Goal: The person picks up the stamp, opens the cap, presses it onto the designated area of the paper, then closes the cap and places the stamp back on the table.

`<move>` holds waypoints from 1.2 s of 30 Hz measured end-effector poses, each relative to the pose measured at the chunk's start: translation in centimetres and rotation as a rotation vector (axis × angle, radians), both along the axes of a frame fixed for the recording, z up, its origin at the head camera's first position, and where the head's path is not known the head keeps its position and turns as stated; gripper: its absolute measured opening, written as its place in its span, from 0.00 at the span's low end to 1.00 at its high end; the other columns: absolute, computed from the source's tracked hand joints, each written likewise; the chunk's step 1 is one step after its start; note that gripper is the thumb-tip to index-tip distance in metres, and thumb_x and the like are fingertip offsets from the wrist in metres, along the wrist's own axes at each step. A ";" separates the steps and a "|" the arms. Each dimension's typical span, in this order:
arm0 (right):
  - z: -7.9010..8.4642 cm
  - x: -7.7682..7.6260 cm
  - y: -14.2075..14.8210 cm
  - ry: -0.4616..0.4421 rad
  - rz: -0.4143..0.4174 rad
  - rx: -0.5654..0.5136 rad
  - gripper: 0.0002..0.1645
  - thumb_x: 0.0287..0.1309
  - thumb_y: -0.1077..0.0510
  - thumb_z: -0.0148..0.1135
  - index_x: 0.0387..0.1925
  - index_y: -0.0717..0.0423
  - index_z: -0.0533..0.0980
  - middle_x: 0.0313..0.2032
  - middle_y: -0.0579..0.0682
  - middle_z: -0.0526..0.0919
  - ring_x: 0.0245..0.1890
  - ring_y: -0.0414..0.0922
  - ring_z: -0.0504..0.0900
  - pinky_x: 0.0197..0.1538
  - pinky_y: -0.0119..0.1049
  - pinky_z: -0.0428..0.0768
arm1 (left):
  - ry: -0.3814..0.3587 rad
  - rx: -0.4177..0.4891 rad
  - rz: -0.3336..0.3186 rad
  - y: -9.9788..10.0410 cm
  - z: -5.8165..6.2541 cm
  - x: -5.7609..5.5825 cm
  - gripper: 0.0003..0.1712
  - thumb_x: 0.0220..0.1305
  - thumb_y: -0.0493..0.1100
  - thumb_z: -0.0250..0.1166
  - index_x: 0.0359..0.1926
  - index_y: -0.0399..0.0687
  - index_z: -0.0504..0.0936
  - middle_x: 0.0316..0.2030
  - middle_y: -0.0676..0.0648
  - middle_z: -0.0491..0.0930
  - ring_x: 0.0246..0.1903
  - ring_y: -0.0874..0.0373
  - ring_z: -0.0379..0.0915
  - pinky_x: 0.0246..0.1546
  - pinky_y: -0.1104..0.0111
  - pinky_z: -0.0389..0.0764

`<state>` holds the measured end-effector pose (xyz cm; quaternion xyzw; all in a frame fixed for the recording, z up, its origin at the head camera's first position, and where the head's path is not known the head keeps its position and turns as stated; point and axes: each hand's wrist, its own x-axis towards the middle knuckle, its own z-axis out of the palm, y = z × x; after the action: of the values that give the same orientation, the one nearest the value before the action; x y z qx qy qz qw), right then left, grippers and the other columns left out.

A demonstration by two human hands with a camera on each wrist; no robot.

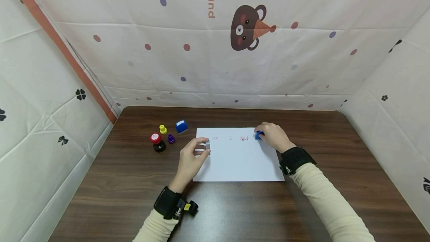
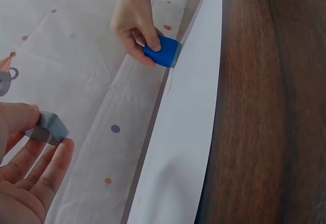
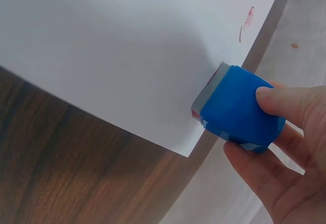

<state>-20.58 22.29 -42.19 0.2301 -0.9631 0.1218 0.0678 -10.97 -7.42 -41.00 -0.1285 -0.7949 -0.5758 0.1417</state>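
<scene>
My right hand (image 1: 274,137) pinches a blue self-inking stamp (image 3: 243,109) between thumb and fingers. The stamp's grey base edge is right at the sheet of white paper (image 1: 235,165), near its far right corner. Several small faint red prints (image 1: 244,138) run in a row along the paper's far edge, left of the stamp. Over the paper's left edge, my left hand (image 1: 189,163) holds a small grey cap (image 2: 50,127) between thumb and fingertips. The underside of the stamp is hidden against the paper.
Left of the paper stand a second blue stamp (image 1: 181,127), a yellow stamp (image 1: 162,129), a small purple stamp (image 1: 171,138) and a black stamp with a red top (image 1: 158,144). The brown wooden table (image 1: 134,193) meets patterned cloth walls at the back and sides.
</scene>
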 end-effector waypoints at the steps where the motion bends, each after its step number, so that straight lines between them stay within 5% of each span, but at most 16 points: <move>1: 0.0 0.0 0.0 0.006 0.005 0.003 0.11 0.50 0.67 0.65 0.38 0.57 0.81 0.37 0.55 0.82 0.38 0.50 0.82 0.40 0.43 0.82 | -0.002 0.002 -0.001 0.0 0.0 0.0 0.18 0.52 0.26 0.64 0.46 0.35 0.77 0.43 0.39 0.79 0.37 0.48 0.80 0.36 0.70 0.82; 4: 0.0 0.0 -0.1 0.018 0.007 0.008 0.11 0.50 0.67 0.65 0.38 0.58 0.81 0.36 0.55 0.83 0.38 0.51 0.82 0.40 0.43 0.82 | -0.002 0.008 -0.002 0.1 0.0 0.1 0.18 0.52 0.26 0.64 0.46 0.35 0.77 0.43 0.39 0.79 0.38 0.47 0.79 0.37 0.68 0.83; 11: -0.4 -0.1 0.0 0.026 -0.010 0.029 0.10 0.50 0.66 0.65 0.37 0.57 0.82 0.36 0.55 0.84 0.38 0.50 0.83 0.40 0.44 0.82 | -0.005 0.029 -0.009 -0.2 -3.3 -1.5 0.20 0.52 0.31 0.67 0.47 0.46 0.78 0.44 0.46 0.79 0.38 0.54 0.80 0.37 0.62 0.83; 30: -0.8 0.0 -0.6 0.019 -0.053 -0.040 0.09 0.49 0.69 0.65 0.35 0.60 0.83 0.36 0.56 0.84 0.39 0.52 0.83 0.40 0.45 0.82 | -0.005 0.039 -0.006 0.2 -3.5 -1.4 0.20 0.52 0.31 0.67 0.46 0.48 0.78 0.44 0.48 0.79 0.37 0.57 0.80 0.36 0.65 0.83; 36: -0.8 0.0 -0.6 0.029 -0.057 -0.049 0.09 0.49 0.70 0.64 0.35 0.61 0.83 0.36 0.57 0.84 0.39 0.52 0.83 0.40 0.45 0.82 | -0.019 0.023 0.005 0.6 -1.9 -0.7 0.19 0.51 0.27 0.65 0.46 0.40 0.78 0.45 0.42 0.78 0.38 0.51 0.80 0.37 0.61 0.83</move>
<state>-20.53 21.64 -43.02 0.2028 -0.9649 0.1401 0.0911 -11.68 -6.80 -42.95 -0.1193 -0.7900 -0.5856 0.1370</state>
